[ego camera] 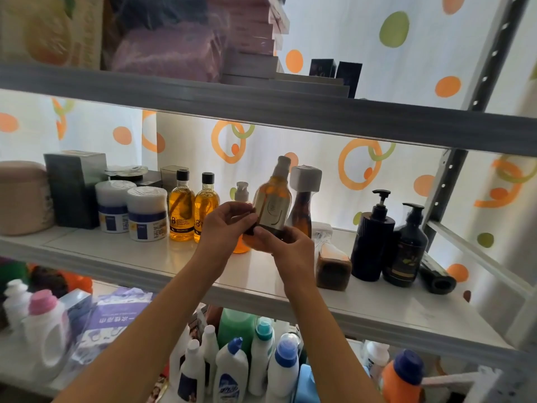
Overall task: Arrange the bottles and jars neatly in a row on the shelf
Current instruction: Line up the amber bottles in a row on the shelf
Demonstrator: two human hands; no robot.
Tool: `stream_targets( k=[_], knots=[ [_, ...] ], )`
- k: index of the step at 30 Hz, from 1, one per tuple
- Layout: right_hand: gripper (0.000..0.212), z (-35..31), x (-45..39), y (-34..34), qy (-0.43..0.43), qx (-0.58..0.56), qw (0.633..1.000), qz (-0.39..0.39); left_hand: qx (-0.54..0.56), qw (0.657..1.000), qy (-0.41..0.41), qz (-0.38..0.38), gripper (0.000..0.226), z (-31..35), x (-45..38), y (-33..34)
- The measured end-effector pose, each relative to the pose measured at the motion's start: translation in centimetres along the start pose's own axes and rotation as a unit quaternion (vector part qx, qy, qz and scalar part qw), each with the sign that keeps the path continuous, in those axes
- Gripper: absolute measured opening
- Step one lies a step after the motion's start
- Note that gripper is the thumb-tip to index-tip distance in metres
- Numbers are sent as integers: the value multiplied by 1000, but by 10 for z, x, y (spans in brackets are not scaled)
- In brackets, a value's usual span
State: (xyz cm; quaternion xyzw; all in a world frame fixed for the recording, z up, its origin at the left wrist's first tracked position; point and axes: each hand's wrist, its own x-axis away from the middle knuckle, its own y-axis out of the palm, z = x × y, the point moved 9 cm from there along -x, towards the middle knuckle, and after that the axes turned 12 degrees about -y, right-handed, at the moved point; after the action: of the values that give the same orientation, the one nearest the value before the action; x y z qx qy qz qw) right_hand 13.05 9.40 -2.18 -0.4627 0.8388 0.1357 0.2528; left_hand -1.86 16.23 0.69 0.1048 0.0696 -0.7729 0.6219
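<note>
Both my hands hold an amber bottle (272,202) with a pale cap, raised and tilted a little above the middle shelf (139,257). My left hand (225,225) pinches its lower left side; my right hand (286,242) grips its base. Left of it stand two orange shampoo bottles (181,209) with black caps and two white jars (146,213). A small orange pump bottle (241,199) is partly hidden behind my hands. A brown bottle (302,205) with a white wrapped top stands just right. Two dark pump bottles (373,237) stand further right.
A dark tube (436,276) lies at the shelf's right end, and a wrapped brown bottle (331,263) lies on its side near my right hand. A dark box (72,190) and beige tub (23,196) stand far left. Detergent bottles (232,370) crowd the lower shelf.
</note>
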Motion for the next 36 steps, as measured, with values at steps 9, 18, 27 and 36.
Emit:
stream_targets(
  k=[9, 18, 27, 36],
  knots=[
    [25, 10, 5, -10, 29, 1, 998, -48, -41, 993, -68, -84, 33, -26, 5, 6],
    [59, 19, 11, -5, 44, -17, 995, -89, 81, 968, -150, -182, 53, -58, 19, 26],
    [33, 2, 5, -8, 6, 39, 997, -72, -134, 991, -4, -22, 70, -31, 25, 16],
    [51, 11, -1, -12, 34, 19, 998, -54, -151, 988, -10, -16, 81, -40, 32, 13]
  ],
)
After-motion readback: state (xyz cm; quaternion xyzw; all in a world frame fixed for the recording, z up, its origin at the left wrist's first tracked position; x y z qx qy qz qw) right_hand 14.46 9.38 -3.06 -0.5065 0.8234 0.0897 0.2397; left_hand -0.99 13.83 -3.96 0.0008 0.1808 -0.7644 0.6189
